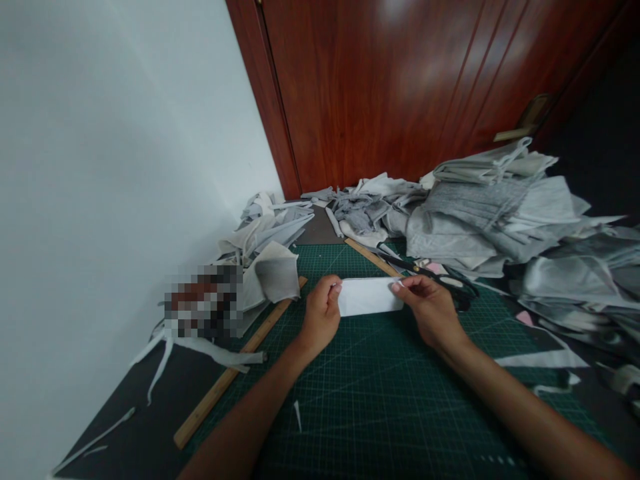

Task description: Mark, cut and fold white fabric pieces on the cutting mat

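Two hands hold a white piece of cloth [370, 298] stretched between them over the green cutting mat [375, 407]. The left hand [321, 311] has thumb and curled fingers closed on its left end; the right hand [433, 312] pinches the upper right corner between thumb and fingers. The piece's long upper edge runs nearly level, and its lower edge shows uncovered between the hands. Just beyond it lie a wooden strip [371, 256] and black scissors [407, 265], bordered by a heap of grey fabric [465, 217]. Another wooden strip [235, 373] slants along the mat's left edge, near pale scraps [275, 273]. The widest visible stretch of grid lies between the forearms.
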Tool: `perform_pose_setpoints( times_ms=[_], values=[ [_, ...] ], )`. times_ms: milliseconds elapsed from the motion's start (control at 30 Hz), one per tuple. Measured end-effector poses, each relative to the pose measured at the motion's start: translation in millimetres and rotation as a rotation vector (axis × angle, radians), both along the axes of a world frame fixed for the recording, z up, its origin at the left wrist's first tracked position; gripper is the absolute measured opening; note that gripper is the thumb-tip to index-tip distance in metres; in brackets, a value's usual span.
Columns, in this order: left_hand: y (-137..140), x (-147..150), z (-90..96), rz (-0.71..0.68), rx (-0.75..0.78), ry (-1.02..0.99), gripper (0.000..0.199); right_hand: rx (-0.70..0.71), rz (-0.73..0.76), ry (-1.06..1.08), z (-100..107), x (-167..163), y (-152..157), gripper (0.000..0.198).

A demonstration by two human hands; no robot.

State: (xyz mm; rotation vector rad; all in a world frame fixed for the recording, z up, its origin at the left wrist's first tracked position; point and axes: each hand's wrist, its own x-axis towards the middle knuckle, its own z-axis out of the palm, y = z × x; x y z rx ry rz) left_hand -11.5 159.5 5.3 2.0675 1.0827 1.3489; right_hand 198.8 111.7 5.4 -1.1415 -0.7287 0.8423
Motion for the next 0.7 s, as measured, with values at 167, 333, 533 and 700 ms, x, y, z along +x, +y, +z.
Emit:
perform_pose_setpoints(
  times_ms=[167, 333, 533, 700],
  values=[
    [1.4, -1.8, -1.6, -0.008, 0.021, 0.041, 0.015, -0.014, 0.026, 0.03, 0.4, 0.2, -0.2, 0.033],
    [2.7, -7.6, -7.3, -0.123, 0.189, 0.096, 0.019, -0.014, 0.015, 0.111, -0.2, 0.2, 0.1, 0.033],
    [-0.4, -5.6, -2.8, -0.143, 0.263, 0.047, 0.027, 0.014, 0.003, 0.167, 0.4, 2.2, 1.0, 0.033],
    [-0.1, -0.1, -2.6, -0.025, 0.035, -0.076, 0.016, 0.081, -0.007, 0.143, 2.4, 1.7, -0.5, 0.029]
  ],
)
